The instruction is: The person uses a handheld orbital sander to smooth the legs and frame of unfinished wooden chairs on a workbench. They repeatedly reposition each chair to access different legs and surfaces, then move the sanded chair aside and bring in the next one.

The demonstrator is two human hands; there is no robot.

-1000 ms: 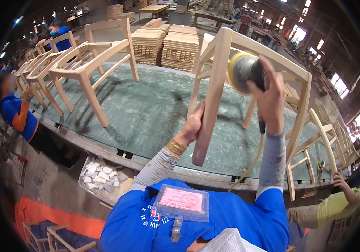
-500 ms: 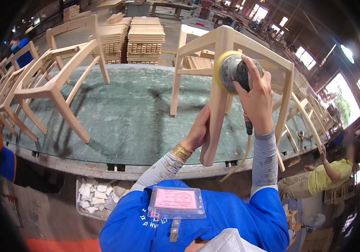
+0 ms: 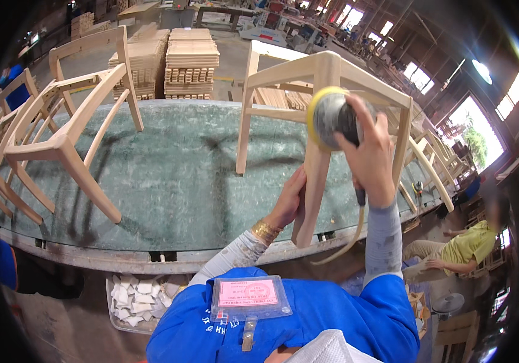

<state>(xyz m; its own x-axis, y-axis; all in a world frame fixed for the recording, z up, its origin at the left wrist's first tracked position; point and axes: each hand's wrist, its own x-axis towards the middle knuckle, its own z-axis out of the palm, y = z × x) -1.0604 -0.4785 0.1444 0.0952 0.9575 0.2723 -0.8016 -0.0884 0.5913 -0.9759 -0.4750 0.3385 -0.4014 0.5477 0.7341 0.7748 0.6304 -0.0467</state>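
Observation:
My right hand (image 3: 369,154) is closed over the top of a round power sander (image 3: 331,118) with a yellow-rimmed pad. The pad's edge is against the upper part of a pale wooden chair leg (image 3: 315,187), just below the frame's corner. Lower down, my left hand (image 3: 289,196) grips the same leg from its left side, its thumb not clearly seen. This leg belongs to an unfinished chair frame (image 3: 362,74) standing on the green-topped table (image 3: 174,181). A pale hose (image 3: 359,230) hangs from the sander past the table's near edge.
More wooden chair frames (image 3: 65,142) stand along the left, others (image 3: 438,157) on the right. Stacked wooden parts (image 3: 191,60) lie beyond the table. A bin of white scraps (image 3: 141,296) sits below the near edge. A person in yellow (image 3: 468,245) is at the right.
The whole view has shifted, so the table and chairs appear lower. The sander stays near the same spot on the leg, with my left hand still gripping. The yellow-shirted person's raised arm has come down.

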